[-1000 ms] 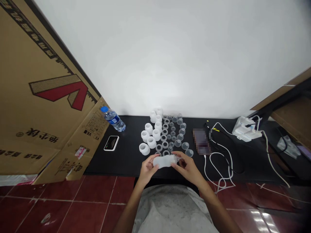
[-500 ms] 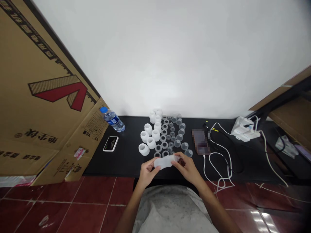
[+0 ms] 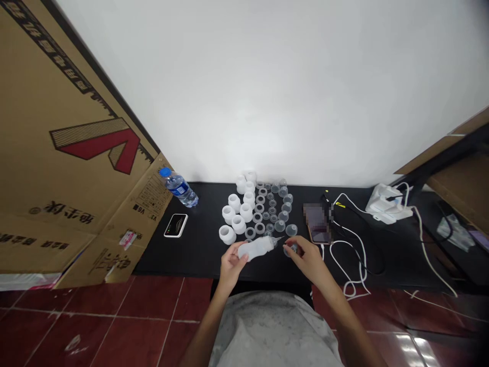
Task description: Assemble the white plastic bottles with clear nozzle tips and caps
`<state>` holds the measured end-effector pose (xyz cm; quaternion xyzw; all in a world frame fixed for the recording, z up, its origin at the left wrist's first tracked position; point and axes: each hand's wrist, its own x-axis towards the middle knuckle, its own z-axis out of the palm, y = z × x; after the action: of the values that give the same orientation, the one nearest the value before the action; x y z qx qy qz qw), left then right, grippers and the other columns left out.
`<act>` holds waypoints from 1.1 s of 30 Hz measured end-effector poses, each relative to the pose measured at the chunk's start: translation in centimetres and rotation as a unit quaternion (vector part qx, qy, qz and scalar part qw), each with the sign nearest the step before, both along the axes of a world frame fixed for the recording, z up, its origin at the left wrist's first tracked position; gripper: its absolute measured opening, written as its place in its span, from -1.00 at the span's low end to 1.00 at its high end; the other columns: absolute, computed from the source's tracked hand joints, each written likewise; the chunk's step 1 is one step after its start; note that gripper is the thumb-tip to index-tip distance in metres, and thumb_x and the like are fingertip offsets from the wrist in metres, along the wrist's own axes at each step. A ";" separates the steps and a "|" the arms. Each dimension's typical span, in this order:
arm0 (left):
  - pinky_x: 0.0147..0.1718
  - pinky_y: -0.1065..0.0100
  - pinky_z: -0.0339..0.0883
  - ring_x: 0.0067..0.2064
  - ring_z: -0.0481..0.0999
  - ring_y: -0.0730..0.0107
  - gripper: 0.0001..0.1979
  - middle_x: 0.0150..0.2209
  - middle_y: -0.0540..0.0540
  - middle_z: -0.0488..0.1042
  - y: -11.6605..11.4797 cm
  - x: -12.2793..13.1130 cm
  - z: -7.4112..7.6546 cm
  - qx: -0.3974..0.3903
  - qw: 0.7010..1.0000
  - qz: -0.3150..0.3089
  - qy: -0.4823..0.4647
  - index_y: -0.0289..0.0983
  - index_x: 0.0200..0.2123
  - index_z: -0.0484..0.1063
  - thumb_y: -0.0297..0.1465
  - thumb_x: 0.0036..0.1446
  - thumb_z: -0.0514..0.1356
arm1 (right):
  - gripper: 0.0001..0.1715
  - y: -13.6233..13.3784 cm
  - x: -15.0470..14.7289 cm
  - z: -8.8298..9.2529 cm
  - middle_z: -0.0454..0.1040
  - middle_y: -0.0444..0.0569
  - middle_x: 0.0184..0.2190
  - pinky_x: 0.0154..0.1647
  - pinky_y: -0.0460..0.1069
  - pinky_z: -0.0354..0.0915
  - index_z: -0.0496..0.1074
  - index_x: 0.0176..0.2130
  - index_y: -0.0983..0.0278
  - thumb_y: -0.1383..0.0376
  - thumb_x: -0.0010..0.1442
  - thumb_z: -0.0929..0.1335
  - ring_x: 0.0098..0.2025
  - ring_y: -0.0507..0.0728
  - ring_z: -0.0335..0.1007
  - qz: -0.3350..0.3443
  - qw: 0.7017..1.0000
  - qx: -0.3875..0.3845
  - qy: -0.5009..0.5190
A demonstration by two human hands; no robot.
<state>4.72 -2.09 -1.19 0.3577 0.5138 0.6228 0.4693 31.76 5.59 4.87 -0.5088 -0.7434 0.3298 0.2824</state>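
Observation:
My left hand is shut around the base of a white plastic squeeze bottle, whose narrow nozzle points right. My right hand is apart from the bottle and pinches a small clear plastic cap in its fingertips. Just beyond those fingers stands a similar clear cap. Further up the table lie rows of white plastic collars, clear plastic rings and smaller clear caps. The bottle's base hides part of the nearest row.
The black table also holds a water bottle, a black-and-white power bank, a blurred phone, white cables and a white power strip. A large cardboard sheet leans at left.
My right hand has left the bottle and moved right, taking a clear cap from the table. My left hand now holds the bottle alone, with its nozzle tilted toward the right.

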 end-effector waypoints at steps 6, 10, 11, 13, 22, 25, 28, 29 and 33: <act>-0.24 0.32 0.58 -0.10 0.69 0.10 -0.53 -0.05 -0.24 0.69 0.0 0.0 0.0 -0.006 1.000 0.005 0.005 -0.29 0.00 0.63 -0.11 0.13 0.49 | -0.81 -0.2 -0.1 -1.8 0.63 -0.02 -0.19 -0.33 0.01 0.35 0.55 -0.07 0.18 0.20 0.32 0.43 -0.43 0.11 0.40 0.044 0.998 -0.036 0.010; -0.18 0.31 0.57 -0.05 0.67 0.11 -0.53 -0.02 -0.23 0.67 0.1 0.1 0.0 0.002 1.000 0.010 0.007 -0.27 0.02 0.62 -0.14 0.13 0.49 | -0.70 -0.5 -0.7 -1.7 0.60 -0.05 -0.24 -0.31 0.01 0.34 0.54 0.01 0.19 0.30 0.27 0.38 -0.43 0.10 0.41 0.074 0.995 -0.057 0.021; -0.19 0.31 0.57 -0.05 0.67 0.10 -0.52 -0.03 -0.23 0.66 0.1 0.2 0.0 0.005 1.000 0.012 0.004 -0.27 0.03 0.61 -0.15 0.12 0.50 | -0.68 -0.5 -0.8 -1.7 0.59 -0.07 -0.29 -0.31 0.01 0.34 0.53 0.03 0.19 0.30 0.27 0.37 -0.43 0.11 0.42 0.078 0.995 -0.059 0.020; -0.19 0.30 0.58 -0.05 0.67 0.10 -0.50 -0.05 -0.21 0.65 0.2 0.3 0.1 0.015 1.000 0.018 -0.003 -0.25 0.03 0.59 -0.16 0.08 0.52 | -0.65 -0.6 -0.9 -1.8 0.53 -0.12 -0.40 -0.30 0.02 0.34 0.54 0.05 0.19 0.28 0.29 0.35 -0.43 0.13 0.43 0.082 0.994 -0.070 0.018; 0.07 0.17 0.57 0.02 0.68 0.10 -0.52 -0.01 -0.22 0.65 0.3 0.6 1.0 0.039 0.999 0.021 -0.003 -0.25 0.06 0.53 -0.27 0.11 0.52 | -0.67 -0.3 -0.8 -1.8 0.55 -0.13 -0.49 -0.35 0.00 0.34 0.60 -0.04 0.19 0.04 0.31 0.47 -0.45 0.15 0.48 0.053 0.992 -0.110 0.019; 0.09 0.15 0.57 0.05 0.68 0.07 -0.50 0.04 -0.24 0.64 0.3 0.6 0.9 0.040 0.999 0.014 -0.006 -0.24 0.09 0.53 -0.26 0.12 0.51 | -0.58 -0.4 -1.0 -1.5 0.58 -0.07 -0.46 -0.40 -0.02 0.34 0.58 -0.26 0.20 -0.07 0.40 0.41 -0.45 0.13 0.49 0.037 0.994 -0.097 0.039; 0.03 0.17 0.59 0.05 0.67 0.06 -0.49 0.04 -0.24 0.63 0.2 0.5 0.6 0.043 0.999 0.009 -0.011 -0.23 0.11 0.54 -0.24 0.13 0.51 | -0.47 -0.4 -1.1 -1.4 0.52 -0.10 -0.53 -0.58 -0.06 0.27 0.52 -0.32 0.20 -0.15 0.43 0.35 -0.57 0.09 0.41 -0.007 0.990 -0.116 0.085; 0.01 0.19 0.60 0.05 0.66 0.07 -0.49 0.04 -0.23 0.63 0.2 0.5 0.5 0.043 0.999 0.007 -0.012 -0.22 0.12 0.54 -0.24 0.13 0.50 | -0.47 -0.4 -1.1 -1.4 0.49 -0.13 -0.55 -0.63 -0.07 0.25 0.51 -0.29 0.20 -0.17 0.41 0.35 -0.61 0.08 0.38 -0.026 0.986 -0.125 0.104; -0.06 0.22 0.60 0.04 0.64 0.08 -0.49 0.03 -0.23 0.62 0.1 0.4 0.4 0.030 1.000 0.005 -0.008 -0.22 0.13 0.55 -0.23 0.14 0.49 | -0.45 0.2 -0.9 -1.6 0.44 -0.19 -0.59 -0.66 -0.07 0.33 0.49 -0.08 0.20 -0.21 0.38 0.37 -0.65 0.08 0.37 -0.081 0.961 -0.155 0.214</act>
<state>5.10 -1.99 -0.77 0.3637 0.4932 0.6430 0.4593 30.83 5.80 3.30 -0.5225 -0.5615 0.5180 0.3787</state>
